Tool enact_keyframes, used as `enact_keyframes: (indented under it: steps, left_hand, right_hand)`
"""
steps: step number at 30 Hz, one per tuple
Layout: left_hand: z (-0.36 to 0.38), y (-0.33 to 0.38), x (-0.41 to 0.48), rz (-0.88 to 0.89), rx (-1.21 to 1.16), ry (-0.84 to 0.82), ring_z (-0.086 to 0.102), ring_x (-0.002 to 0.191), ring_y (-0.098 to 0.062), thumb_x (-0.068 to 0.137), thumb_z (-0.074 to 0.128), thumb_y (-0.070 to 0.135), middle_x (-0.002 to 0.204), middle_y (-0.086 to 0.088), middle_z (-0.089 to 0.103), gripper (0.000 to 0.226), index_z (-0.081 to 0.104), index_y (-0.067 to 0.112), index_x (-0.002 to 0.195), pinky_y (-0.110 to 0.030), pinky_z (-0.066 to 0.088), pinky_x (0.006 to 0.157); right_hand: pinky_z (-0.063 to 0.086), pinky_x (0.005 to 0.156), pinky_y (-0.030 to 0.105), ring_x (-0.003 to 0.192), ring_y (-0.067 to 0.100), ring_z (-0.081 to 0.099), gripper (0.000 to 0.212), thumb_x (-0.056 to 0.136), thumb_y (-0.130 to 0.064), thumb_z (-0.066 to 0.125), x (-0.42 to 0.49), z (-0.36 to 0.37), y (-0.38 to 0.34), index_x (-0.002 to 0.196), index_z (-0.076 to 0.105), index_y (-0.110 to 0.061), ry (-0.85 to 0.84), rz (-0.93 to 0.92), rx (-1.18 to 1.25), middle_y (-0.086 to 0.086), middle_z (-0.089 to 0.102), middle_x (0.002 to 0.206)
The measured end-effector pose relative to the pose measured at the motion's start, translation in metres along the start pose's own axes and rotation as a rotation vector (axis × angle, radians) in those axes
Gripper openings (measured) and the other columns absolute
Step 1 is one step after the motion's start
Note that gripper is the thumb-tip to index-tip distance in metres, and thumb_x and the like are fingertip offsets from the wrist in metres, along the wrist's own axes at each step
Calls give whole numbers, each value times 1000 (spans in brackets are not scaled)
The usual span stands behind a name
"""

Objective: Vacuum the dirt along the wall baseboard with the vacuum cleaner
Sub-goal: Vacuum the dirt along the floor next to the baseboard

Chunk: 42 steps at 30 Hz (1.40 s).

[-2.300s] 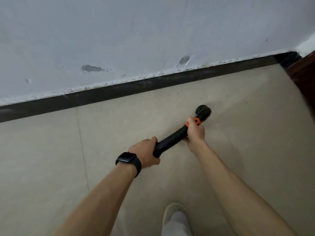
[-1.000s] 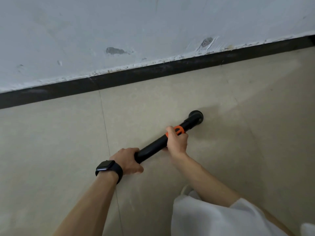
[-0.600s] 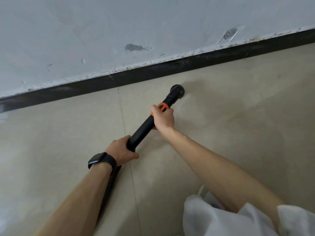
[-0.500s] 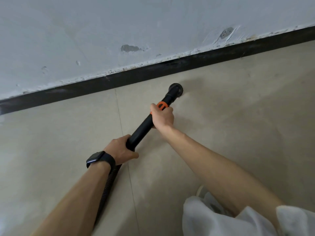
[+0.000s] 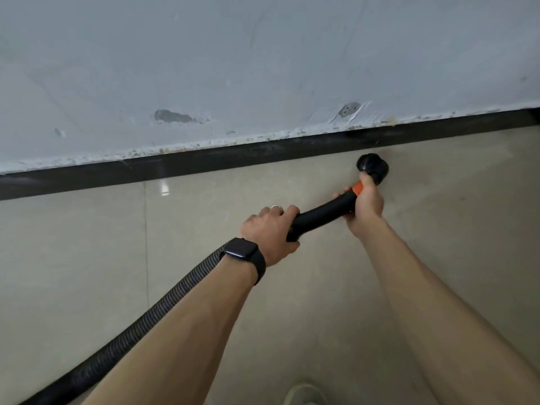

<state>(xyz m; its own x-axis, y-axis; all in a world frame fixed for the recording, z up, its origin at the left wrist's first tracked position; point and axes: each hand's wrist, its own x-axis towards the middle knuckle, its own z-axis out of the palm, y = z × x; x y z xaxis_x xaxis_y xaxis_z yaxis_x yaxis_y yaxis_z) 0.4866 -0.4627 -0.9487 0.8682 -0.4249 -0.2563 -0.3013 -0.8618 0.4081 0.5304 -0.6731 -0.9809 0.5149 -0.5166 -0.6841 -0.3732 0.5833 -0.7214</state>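
Shoe [image 5: 301, 394]: a pale toe at the near edge of the floor [image 5: 73, 258]; the person stands facing the wall.
Hose [image 5: 117, 343]: ribbed and black, running from the floor's near left corner up under the left forearm. It is probably kept to that side so it stays clear of the feet.
Left hand [image 5: 270, 229]: fingers curled round the rear end of the wand [image 5: 321, 213], with a watch [image 5: 244, 252] on the wrist. It seems to carry and steer.
Right hand [image 5: 365, 204]: wrapped round the wand at its orange collar [image 5: 358, 188], close behind the head, likely for finer aim.
Nozzle [image 5: 372, 168]: a round black head low over the floor, just beside the baseboard. I cannot tell whether it touches either one.
Baseboard [image 5: 204, 165]: a dark strip along the floor's far edge, with flaked paint specks lining its top.
Wall [image 5: 263, 54]: pale, with a chipped patch [image 5: 172, 116] above the strip.
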Motion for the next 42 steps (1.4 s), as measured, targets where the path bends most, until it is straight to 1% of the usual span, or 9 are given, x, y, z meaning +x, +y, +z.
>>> enact_keyframes:
  steps: [4, 9, 14, 20, 28, 32, 36, 39, 42]
  left_hand:
    - [7, 24, 39, 14, 35, 21, 55, 105, -25, 92, 60, 44, 116, -2, 55, 47, 42, 28, 132, -34, 39, 72]
    - [3, 9, 47, -27, 56, 42, 57, 94, -25, 90, 57, 40, 108, -2, 57, 41, 44, 26, 126, -34, 35, 68]
    - [-8, -52, 9, -94, 65, 20, 49, 79, -20, 84, 57, 40, 99, 3, 56, 38, 45, 30, 119, -32, 34, 71]
    - [-24, -132, -62, -215, 68, 44, 58, 88, -23, 81, 58, 43, 100, 5, 56, 42, 46, 34, 120, -30, 35, 74]
    - [-46, -216, -158, -369, 77, 61, 40, 73, -21, 83, 60, 43, 102, 8, 57, 41, 47, 38, 121, -28, 30, 75]
    - [-55, -254, -204, -424, 69, 95, 60, 89, -24, 85, 59, 42, 105, 8, 58, 40, 48, 38, 123, -28, 32, 77]
    - [-63, -299, -249, -476, 69, 131, 62, 94, -22, 85, 58, 40, 106, 8, 58, 39, 48, 38, 123, -31, 36, 84]
    - [-65, -333, -287, -529, 73, 147, 62, 91, -22, 85, 59, 40, 101, 8, 57, 38, 48, 37, 122, -31, 36, 84]
    - [-60, -360, -332, -605, 89, 172, 62, 90, -20, 86, 57, 43, 99, 9, 56, 36, 47, 38, 120, -30, 36, 84]
  right_hand:
    - [58, 55, 31, 61, 22, 63, 27, 95, -34, 70, 31, -3, -28, 102, 57, -10, 60, -28, -13, 5, 60, 75]
    - [60, 53, 33, 57, 21, 63, 25, 98, -32, 66, 34, 19, -32, 98, 54, -11, 1, -16, -111, 7, 55, 75]
    - [59, 48, 33, 45, 19, 64, 23, 100, -29, 63, -3, 57, 21, 91, 50, -12, -27, -18, -140, 10, 54, 76]
    - [58, 48, 32, 41, 16, 66, 25, 99, -29, 65, -64, 117, 97, 90, 51, -11, -84, 37, -118, 11, 56, 77]
    - [63, 56, 40, 48, 28, 71, 30, 99, -35, 61, -149, 173, 180, 92, 48, -9, -217, 116, -235, 16, 62, 81]
    - [64, 61, 46, 49, 30, 71, 30, 99, -35, 61, -190, 200, 217, 91, 47, -10, -261, 147, -284, 13, 56, 83]
    - [63, 58, 44, 84, 34, 73, 30, 99, -42, 60, -229, 227, 254, 92, 48, -15, -331, 201, -419, 12, 61, 94]
    - [57, 45, 37, 85, 29, 68, 29, 101, -42, 58, -258, 248, 280, 94, 49, -16, -429, 236, -518, 11, 58, 99]
    - [60, 50, 41, 85, 33, 71, 29, 102, -43, 56, -289, 272, 306, 98, 48, -16, -582, 316, -645, 15, 60, 105]
